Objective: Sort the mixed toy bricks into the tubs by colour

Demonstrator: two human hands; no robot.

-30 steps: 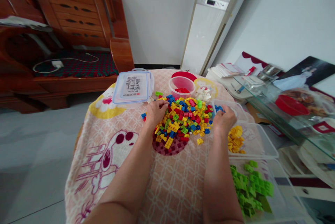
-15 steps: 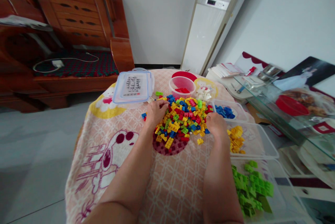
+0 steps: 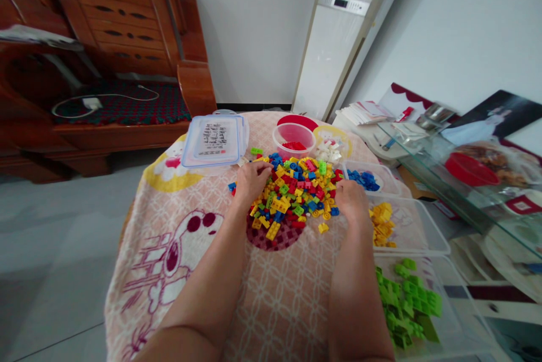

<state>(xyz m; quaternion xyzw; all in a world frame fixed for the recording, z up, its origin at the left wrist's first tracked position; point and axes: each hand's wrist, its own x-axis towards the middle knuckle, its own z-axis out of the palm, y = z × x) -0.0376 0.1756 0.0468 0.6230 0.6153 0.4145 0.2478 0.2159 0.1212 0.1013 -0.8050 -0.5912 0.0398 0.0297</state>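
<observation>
A mixed pile of toy building bricks (image 3: pixel 292 190) in yellow, red, blue and green lies on the patterned tablecloth (image 3: pixel 288 294). At the pile's left edge is my left hand (image 3: pixel 252 181), its fingers bent together over the bricks. My right hand (image 3: pixel 352 198) is curled closed at the right edge, close to the box of blue bricks (image 3: pixel 365 180). What either hand's fingertips hold, if anything, is hidden. A single yellow brick (image 3: pixel 323 228) lies just in front of the pile.
Clear boxes with yellow bricks (image 3: pixel 383 226) and green bricks (image 3: pixel 409 300) line the right side. Behind the pile stand a round tub (image 3: pixel 276 139) with red bricks and a heap of white bricks (image 3: pixel 329 151). A lidded box (image 3: pixel 214 142) sits back left; a glass table (image 3: pixel 478 187) is at right.
My right hand has shifted very slightly to the right. My left hand stays in nearly the same place, and the pile looks unchanged.
</observation>
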